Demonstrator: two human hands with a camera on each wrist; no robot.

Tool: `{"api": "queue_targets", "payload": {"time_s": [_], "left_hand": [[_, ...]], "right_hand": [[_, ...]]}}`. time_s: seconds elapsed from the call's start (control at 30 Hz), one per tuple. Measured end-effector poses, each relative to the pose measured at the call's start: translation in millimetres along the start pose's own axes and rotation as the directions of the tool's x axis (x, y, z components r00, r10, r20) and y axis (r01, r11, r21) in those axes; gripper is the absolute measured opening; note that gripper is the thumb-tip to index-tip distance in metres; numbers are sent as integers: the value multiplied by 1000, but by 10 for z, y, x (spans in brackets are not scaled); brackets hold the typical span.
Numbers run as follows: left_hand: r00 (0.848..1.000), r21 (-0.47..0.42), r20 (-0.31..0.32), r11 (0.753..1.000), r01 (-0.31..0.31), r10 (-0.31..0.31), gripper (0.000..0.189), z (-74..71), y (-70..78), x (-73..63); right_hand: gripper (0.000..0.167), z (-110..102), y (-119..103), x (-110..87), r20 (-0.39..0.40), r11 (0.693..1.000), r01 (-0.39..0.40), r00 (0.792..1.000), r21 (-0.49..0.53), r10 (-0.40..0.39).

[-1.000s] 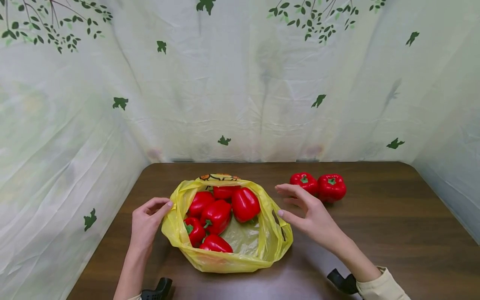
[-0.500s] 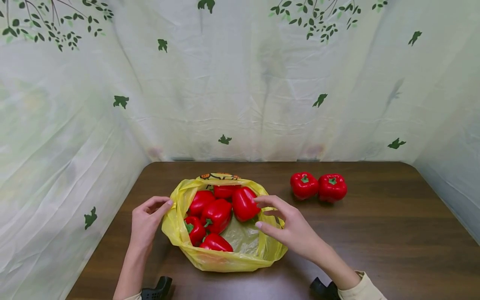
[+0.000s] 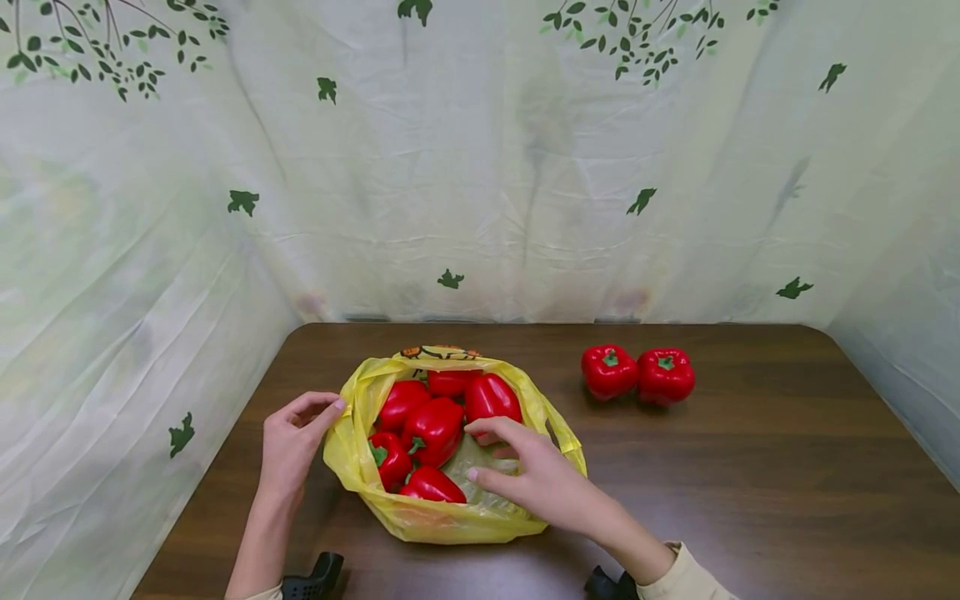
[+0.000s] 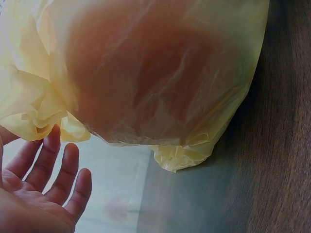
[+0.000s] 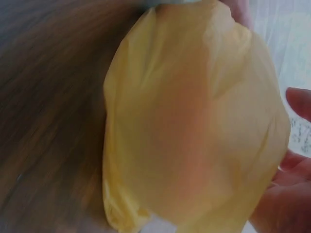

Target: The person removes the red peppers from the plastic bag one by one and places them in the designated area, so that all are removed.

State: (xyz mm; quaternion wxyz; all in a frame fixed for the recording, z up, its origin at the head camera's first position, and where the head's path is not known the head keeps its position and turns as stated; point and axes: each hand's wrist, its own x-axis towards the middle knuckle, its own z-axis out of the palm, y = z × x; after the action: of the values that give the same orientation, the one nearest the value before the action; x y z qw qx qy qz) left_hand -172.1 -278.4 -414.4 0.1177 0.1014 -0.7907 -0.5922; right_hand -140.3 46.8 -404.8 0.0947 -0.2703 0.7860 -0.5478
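Observation:
A yellow plastic bag sits on the table with its mouth wide, and several red bell peppers lie inside, mostly toward its left and back. Thumb and index finger of my left hand pinch the bag's left rim; in the left wrist view, the other fingers extend below the crumpled plastic. My right hand is over the bag's right part, fingers loosely bent and parted from the thumb, holding nothing. Its fingertips are near the rightmost pepper in the bag; whether they touch it is unclear.
Two more red bell peppers, a left one and a right one, stand side by side on the brown wooden table, back right of the bag. A pale leaf-patterned curtain hangs behind and along the sides.
My right hand has moved left from beside the bag's right rim to above its mouth. The left hand stays at the left rim, and the peppers have not moved.

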Motion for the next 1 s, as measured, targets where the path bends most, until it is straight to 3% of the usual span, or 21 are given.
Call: {"api": "queue_targets", "payload": {"time_s": [0.13, 0.37, 0.7, 1.0], "left_hand": [[1000, 1, -1, 1000, -3, 3, 30, 0, -3, 0], [1000, -2, 0, 1000, -7, 7, 30, 3, -4, -4], [1000, -10, -1, 1000, -23, 23, 29, 5, -7, -10], [1000, -15, -10, 1000, -18, 18, 29, 7, -14, -6]], "right_hand": [[43, 91, 2, 42, 44, 997, -39, 998, -62, 42], [46, 245, 35, 98, 85, 994, -95, 991, -54, 99], [45, 428, 117, 161, 78, 990, -122, 989, -76, 128], [40, 470, 212, 227, 122, 982, -191, 974, -10, 191]]}}
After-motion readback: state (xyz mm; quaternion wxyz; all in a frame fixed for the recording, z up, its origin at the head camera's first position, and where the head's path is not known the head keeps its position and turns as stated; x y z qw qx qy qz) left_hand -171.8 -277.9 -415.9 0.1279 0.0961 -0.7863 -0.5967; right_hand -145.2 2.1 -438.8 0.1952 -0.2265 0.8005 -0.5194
